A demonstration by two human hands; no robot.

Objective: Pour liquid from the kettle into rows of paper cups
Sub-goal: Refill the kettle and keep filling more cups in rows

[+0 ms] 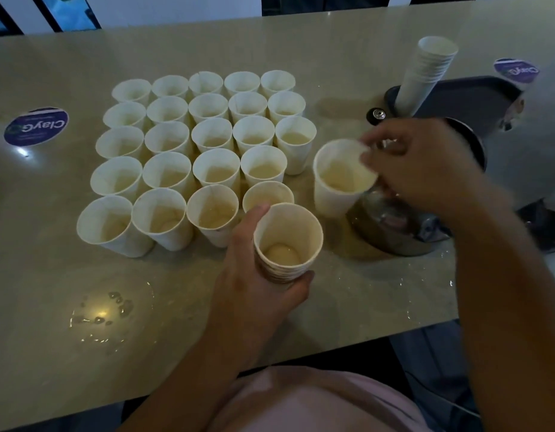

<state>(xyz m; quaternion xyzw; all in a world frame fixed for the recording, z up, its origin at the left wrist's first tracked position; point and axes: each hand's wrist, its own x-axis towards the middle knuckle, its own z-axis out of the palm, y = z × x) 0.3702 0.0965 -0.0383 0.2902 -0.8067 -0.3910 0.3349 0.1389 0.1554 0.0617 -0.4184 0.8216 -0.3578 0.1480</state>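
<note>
While the scene is read from the left side to the right side, these things appear:

Round sticker (35, 126): purple, flat on the table (51, 307), at the far left, apart from the cups.

Wet spots (111, 310): some drops and thin lines of liquid on the table, near its front edge, in front of the rows.

Rows of paper cups (195, 157): white cups that stand upright and close together, five cups from left to right. Pale liquid shows in the bottom of many of them. The right column is not complete at the front.

Left hand (254, 275): its fingers and thumb are curled around a stack of paper cups (287, 241), which it holds upright in front of the right part of the rows. The inside cup has something pale at the bottom.

Single paper cup (343, 177): it is just to the right of the rows, a little tilted, with pale liquid inside.

Right hand (426, 163): its fingertips pinch the right rim of this single cup. The hand is blurred.

Kettle (394, 226): metal, on the table, under and behind the right hand; the hand and the single cup hide a big part of it.

Second stack of cups (426, 76): it leans, at the back right, on a dark tray (475, 98).

Second purple sticker (516, 70): beyond the tray, at the far right.
</note>
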